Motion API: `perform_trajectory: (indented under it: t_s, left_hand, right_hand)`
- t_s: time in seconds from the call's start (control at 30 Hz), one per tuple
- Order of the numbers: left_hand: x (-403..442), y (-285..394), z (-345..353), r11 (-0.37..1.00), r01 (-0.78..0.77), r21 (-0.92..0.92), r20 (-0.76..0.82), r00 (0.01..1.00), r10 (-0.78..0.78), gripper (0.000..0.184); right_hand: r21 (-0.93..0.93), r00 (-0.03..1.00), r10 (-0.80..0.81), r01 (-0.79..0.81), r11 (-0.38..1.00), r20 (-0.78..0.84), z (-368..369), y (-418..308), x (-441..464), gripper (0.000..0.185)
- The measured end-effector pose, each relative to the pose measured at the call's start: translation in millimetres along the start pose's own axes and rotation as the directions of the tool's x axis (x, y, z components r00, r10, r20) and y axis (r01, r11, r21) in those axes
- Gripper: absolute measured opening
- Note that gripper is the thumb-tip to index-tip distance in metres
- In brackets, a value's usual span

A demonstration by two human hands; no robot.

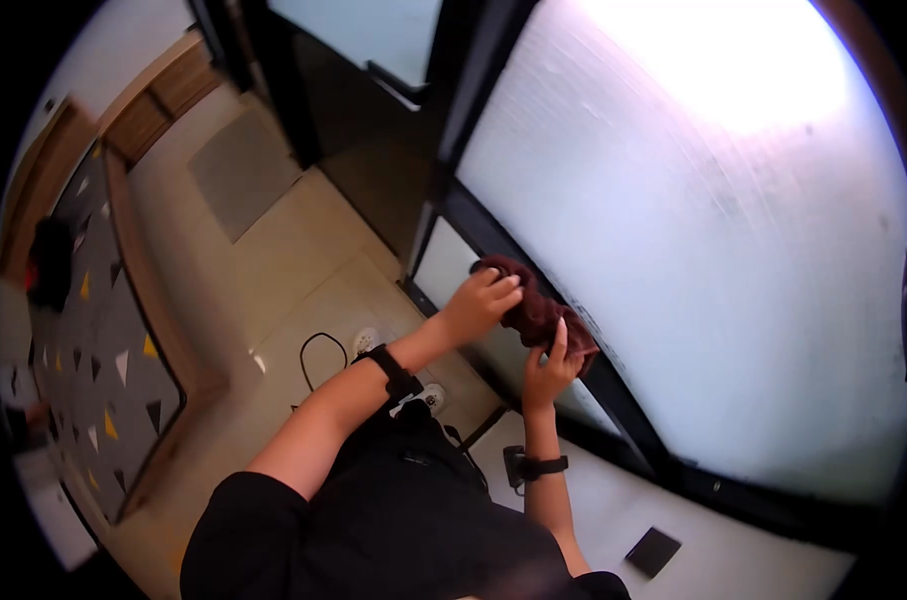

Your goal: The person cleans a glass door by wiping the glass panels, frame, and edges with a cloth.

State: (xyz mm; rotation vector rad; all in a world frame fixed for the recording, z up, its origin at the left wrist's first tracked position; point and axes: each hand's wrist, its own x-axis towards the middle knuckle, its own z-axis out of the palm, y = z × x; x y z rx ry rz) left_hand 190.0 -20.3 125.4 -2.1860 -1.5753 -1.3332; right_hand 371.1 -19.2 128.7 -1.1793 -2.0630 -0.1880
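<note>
A dark maroon cloth (529,312) is bunched against the black frame bar (613,400) below a large frosted glass pane (673,250). My left hand (481,302) grips the cloth's upper left end with bent fingers. Lower down and to the right, my right hand (553,372) holds the other end, its thumb and fingers closed on the fabric. Streaks and droplets mark the glass. Black bands with small devices are strapped on both of my forearms.
A bed (93,330) with a grey triangle-patterned cover and wooden edge stands left. A door with a black handle (398,85) is at the top. A black cable (318,340) loops near my shoes. A flat black object (653,552) lies at lower right.
</note>
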Motion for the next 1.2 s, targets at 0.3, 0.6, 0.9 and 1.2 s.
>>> perform_trajectory:
  t_s: [0.3, 0.6, 0.9, 1.2]
  left_hand:
    - [19.6, -3.4, -19.3, 0.967, 0.012, -0.254, 0.229, 0.972, 0.048, 0.041]
    - [-31.2, -5.5, -80.3, 0.806, 0.049, -0.59, 0.583, 0.716, 0.383, 0.034]
    - [-135.6, -57.0, -192.3, 0.552, -0.128, -0.824, 0.533, 0.156, 0.832, 0.033]
    - [-293.9, -6.4, -292.1, 0.355, 0.058, -0.933, 0.36, 0.142, 0.922, 0.021]
  right_hand:
    - [-0.032, 0.954, 0.284, -0.288, 0.957, -0.094, -13.8, -27.0, -3.6, 0.044]
    - [0.339, 0.267, 0.963, -0.903, 0.264, -0.039, -26.8, -179.6, -124.6, 0.021]
    - [0.638, -0.194, 0.935, -0.769, 0.044, -0.299, -43.2, -463.0, -198.9, 0.021]
    - [0.879, -0.523, 0.73, -0.418, 0.229, -0.439, -39.5, -700.1, -326.2, 0.026]
